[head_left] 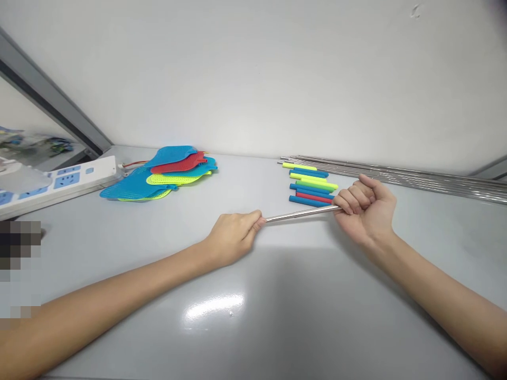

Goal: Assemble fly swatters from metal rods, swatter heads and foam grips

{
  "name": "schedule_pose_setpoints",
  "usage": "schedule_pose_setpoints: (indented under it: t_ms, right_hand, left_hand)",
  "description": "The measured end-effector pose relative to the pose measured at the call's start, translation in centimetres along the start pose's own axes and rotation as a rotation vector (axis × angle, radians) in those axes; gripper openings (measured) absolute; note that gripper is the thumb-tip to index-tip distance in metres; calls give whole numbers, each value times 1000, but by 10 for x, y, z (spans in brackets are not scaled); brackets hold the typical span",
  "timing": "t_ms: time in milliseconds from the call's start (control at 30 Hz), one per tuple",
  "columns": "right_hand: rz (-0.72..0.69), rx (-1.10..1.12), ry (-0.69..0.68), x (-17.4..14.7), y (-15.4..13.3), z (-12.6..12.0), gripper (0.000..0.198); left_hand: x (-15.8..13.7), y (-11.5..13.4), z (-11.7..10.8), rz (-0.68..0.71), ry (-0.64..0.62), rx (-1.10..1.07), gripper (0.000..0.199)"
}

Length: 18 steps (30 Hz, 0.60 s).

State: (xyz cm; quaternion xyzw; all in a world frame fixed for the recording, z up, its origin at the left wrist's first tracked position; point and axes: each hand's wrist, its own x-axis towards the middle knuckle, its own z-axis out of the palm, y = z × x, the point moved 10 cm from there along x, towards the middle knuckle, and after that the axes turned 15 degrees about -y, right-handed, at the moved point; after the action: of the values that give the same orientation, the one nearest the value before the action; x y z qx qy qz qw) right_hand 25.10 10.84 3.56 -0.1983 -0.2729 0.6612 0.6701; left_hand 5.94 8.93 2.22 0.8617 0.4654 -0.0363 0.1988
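Observation:
A thin metal rod (299,214) stretches between my two hands above the grey table, its right end slightly higher in view. My left hand (236,235) is closed around one end, thumb pressed along it. My right hand (366,208) grips the other end with curled fingers, palm side toward me. Both ends of the rod are hidden inside the hands. Just behind the right hand lie several coloured plastic tubes (311,200) in blue, yellow, green and red. Farther left, a pile of fly swatter heads (137,182) in blue, red and yellow rests on the table.
Several long metal rods (400,179) lie along the wall at the back right. A white power strip (95,177) with blue sockets stands at the left. A grey metal frame bar (51,95) slants across the upper left. The white wall (253,79) bounds the table (253,311) behind.

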Motion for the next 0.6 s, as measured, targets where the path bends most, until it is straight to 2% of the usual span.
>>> schedule_pose_setpoints:
  t_ms: [200,300,400,500,600]
  right_hand:
    - [36,-95,-135,9,-6,23,42]
    - [53,-353,-160,18,-18,27,38]
    - [97,-747,-134,25,-35,24,29]
    - [289,-1029,-132,27,-38,15,30]
    - [467,-1157,-217,26,-34,9,38]
  left_hand:
    - [-1,-1,-6,27,31,-103,33]
    - [-2,-3,-8,21,54,-165,32]
    - [-3,-4,-11,13,73,-206,31]
    - [-3,-4,-14,15,77,-222,32]
    - [-2,-2,-14,28,61,-236,30]
